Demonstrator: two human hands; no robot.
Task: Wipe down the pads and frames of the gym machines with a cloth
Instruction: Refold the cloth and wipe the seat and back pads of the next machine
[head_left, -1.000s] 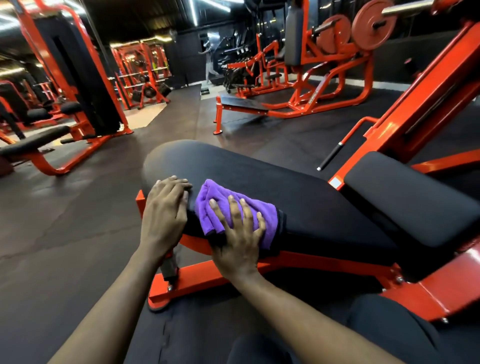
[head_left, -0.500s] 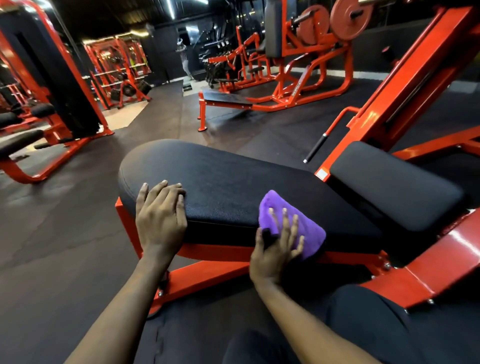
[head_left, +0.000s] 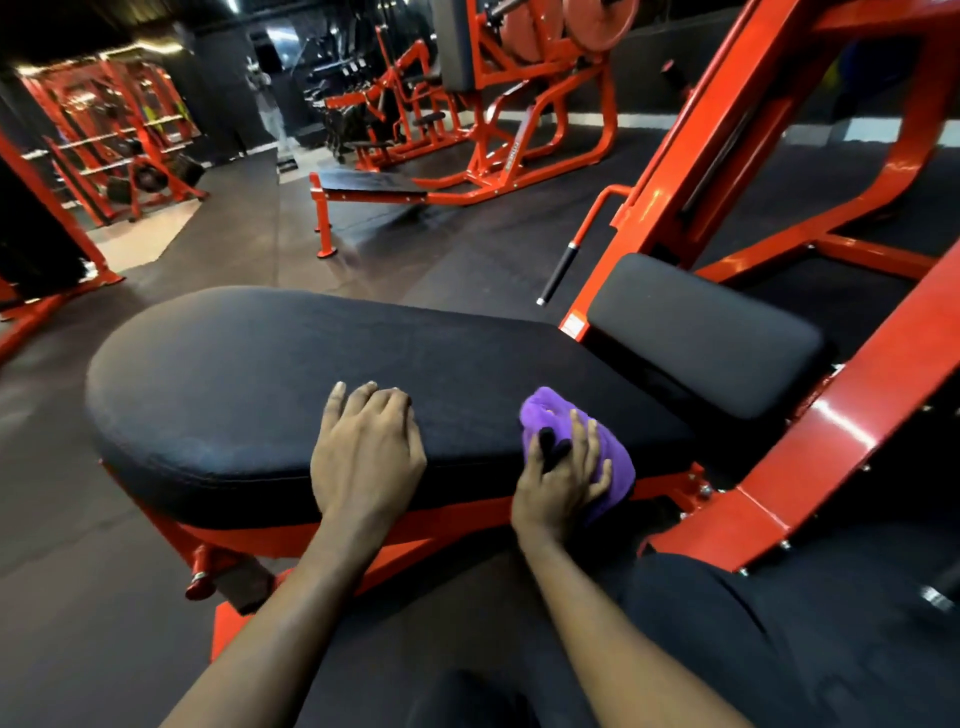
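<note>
We are pressing a purple cloth (head_left: 548, 410) onto the near right edge of the long black bench pad (head_left: 249, 384).

At far left an orange rack (head_left: 111, 150) is standing well apart across the dark floor (head_left: 62, 519). Our left hand (head_left: 363, 457) is lying flat on the pad's near edge, fingers relaxed and gripping nothing. Just to its right, our right hand (head_left: 563, 483) is bearing down on the cloth with fingers spread and fairly straight. The cloth is bunching under the palm and draping over the pad's edge towards the orange frame (head_left: 452, 514) below. The thumb may be tucking under the fabric, but the view is too blurred to say. Further right a smaller black pad (head_left: 701, 332) is sitting just beside the long one. A black-gripped handle (head_left: 558, 270) is angling up behind it, and a broad orange beam (head_left: 831, 441) is rising along the right.
</note>
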